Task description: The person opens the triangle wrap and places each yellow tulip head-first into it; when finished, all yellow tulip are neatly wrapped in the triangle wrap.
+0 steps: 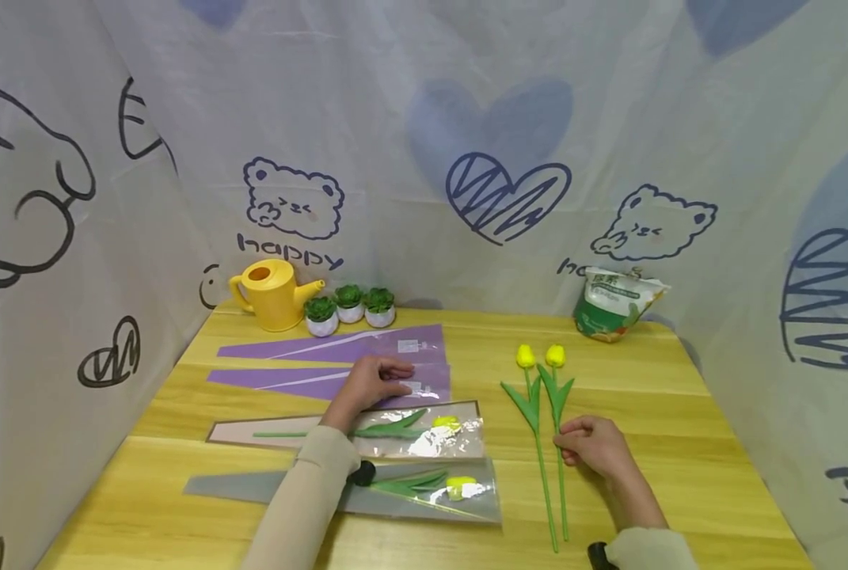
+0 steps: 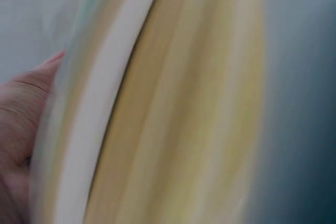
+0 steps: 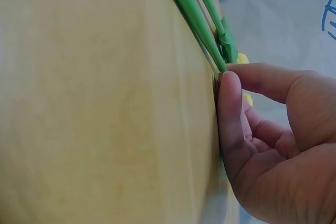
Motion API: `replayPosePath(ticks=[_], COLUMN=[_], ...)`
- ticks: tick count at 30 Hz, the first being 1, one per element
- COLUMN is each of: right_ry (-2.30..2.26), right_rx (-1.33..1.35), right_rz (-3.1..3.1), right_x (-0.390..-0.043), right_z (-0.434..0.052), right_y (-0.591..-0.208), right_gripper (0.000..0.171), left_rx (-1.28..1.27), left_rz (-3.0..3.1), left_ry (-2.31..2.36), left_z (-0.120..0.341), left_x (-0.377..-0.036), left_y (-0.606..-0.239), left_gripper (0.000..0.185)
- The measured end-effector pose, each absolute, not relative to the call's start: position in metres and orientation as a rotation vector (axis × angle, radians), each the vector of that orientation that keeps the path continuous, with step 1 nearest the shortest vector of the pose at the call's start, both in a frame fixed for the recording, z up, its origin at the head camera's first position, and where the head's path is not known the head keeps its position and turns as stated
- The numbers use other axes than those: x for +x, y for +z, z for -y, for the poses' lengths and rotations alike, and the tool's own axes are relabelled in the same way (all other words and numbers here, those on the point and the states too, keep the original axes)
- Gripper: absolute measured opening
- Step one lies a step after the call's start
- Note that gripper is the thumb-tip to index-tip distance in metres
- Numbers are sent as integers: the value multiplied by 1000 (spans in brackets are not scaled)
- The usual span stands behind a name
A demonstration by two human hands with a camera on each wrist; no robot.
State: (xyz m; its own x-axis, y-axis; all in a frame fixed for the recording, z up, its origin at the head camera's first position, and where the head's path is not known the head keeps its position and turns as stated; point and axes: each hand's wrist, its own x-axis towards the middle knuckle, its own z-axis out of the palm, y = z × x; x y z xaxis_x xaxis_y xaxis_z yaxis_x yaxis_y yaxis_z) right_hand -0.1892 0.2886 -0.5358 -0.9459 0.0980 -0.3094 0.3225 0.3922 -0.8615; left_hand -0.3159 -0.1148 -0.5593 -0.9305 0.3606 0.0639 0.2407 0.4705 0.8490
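Note:
Two yellow artificial tulips lie side by side at the right of the table in the head view. My right hand [image 1: 596,447] pinches the green stem of the right-hand tulip [image 1: 555,360] between thumb and index finger. The other tulip [image 1: 526,356] lies just left of it. In the right wrist view the fingertips [image 3: 230,80] meet at the stem [image 3: 191,17]. My left hand [image 1: 374,382] rests over the nearer purple flower sleeve [image 1: 288,381], near its wide end, with thumb and fingers apart. The left wrist view is blurred and shows only part of that hand [image 2: 21,124].
Beyond lies another purple sleeve [image 1: 309,345]. Nearer, a pale sleeve [image 1: 245,431] and a grey sleeve [image 1: 231,485] each hold a yellow tulip, under the left forearm. At the back stand a yellow watering can [image 1: 274,299], small potted succulents [image 1: 349,305] and a green-white bag [image 1: 612,305].

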Motion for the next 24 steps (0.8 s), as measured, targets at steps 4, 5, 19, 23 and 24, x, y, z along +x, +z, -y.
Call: replayPosePath(ticks=[4,5,19,23,24], right_ry=[-1606,-1607,-1625,-1639,-1641], right_rx=[380,383,430,429,433], right_rz=[-2418,-2419,-2416,-2415,-2416], right_x=[-189,-188,-188,-189,-190], right_z=[-289,-289,-291,-289,-289], right_y=[-538,-538,-541,-539,-539], right_gripper=[28,28,27,26,26], left_rx=[531,529,534,483,474], left_rz=[-2573,-2572,-2585,-2586,-2581], left_ry=[1462,1462,1487,1519,1532], left_z=[116,115,114,115,114], left_x=[-317,-317,-316,-317,-317], left_y=[-561,-561,-563,-563,-563], left_gripper=[30,28,15,15,16])
